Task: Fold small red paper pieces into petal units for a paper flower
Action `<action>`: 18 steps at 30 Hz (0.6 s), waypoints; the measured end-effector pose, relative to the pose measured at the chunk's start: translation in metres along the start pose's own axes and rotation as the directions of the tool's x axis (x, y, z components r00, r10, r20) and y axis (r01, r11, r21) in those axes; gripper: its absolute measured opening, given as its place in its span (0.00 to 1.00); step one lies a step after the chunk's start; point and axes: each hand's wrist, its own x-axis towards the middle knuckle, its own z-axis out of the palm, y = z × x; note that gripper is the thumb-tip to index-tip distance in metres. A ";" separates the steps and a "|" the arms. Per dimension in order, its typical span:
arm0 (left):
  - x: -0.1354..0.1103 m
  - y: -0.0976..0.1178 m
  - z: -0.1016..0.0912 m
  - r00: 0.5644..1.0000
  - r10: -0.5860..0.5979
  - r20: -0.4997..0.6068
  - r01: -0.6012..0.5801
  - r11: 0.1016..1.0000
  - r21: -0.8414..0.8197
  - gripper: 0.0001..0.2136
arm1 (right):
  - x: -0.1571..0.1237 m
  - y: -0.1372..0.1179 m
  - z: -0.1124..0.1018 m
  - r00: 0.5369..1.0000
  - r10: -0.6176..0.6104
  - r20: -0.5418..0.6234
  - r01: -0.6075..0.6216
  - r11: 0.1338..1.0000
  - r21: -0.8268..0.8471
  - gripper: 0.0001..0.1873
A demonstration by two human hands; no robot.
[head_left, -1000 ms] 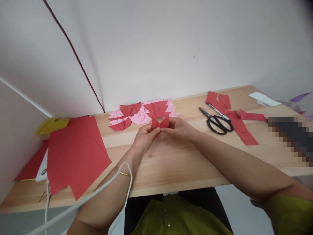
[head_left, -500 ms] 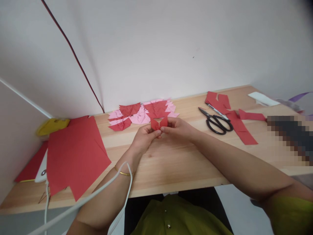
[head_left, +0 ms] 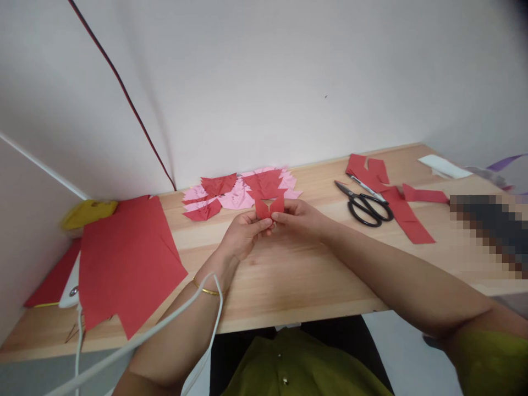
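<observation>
A small folded red paper piece (head_left: 276, 207), with two pointed flaps standing up, is pinched between both hands above the wooden table. My left hand (head_left: 245, 231) is closed on its lower left side, thumb in front. From the right, my right hand (head_left: 299, 217) grips it the same way, the two thumbs nearly meeting at its lower middle. Fingers hide its lower part. Just behind lie several folded pink paper pieces (head_left: 237, 198) and folded red paper pieces (head_left: 264, 184), overlapping in rows near the wall.
Black-handled scissors (head_left: 363, 206), a pen (head_left: 367, 188) and red paper strips (head_left: 408, 220) lie to the right. Large red paper sheets (head_left: 127, 258) and a yellow object (head_left: 91, 213) are at the left. A white cable (head_left: 144, 333) crosses before my left forearm.
Both hands and the folded red paper have shifted very slightly to the right. The grip looks the same, and the things on the table stay where they were.
</observation>
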 end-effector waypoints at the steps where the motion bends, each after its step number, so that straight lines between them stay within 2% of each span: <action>1: 0.001 -0.001 0.000 1.000 -0.012 -0.025 0.013 1.000 0.013 0.10 | 0.000 0.001 0.000 0.999 0.004 -0.034 -0.005 1.000 -0.026 0.14; 6: 0.002 -0.005 0.000 0.995 0.023 -0.092 -0.011 0.992 0.125 0.10 | 0.001 0.002 0.001 0.996 0.020 -0.089 -0.024 0.999 -0.043 0.10; 10: 0.000 -0.002 0.002 0.992 0.080 -0.097 -0.047 0.951 0.305 0.10 | 0.000 0.002 0.002 0.993 0.054 -0.103 -0.053 0.998 0.019 0.09; 13: -0.002 0.003 0.002 0.992 0.115 -0.041 -0.087 0.901 0.425 0.10 | 0.000 0.004 0.003 0.993 0.084 -0.089 -0.076 0.993 0.089 0.09; 18: -0.004 0.010 0.001 0.981 0.182 0.060 -0.186 0.827 0.531 0.10 | 0.000 0.005 0.004 0.990 0.123 -0.063 -0.114 0.985 0.132 0.10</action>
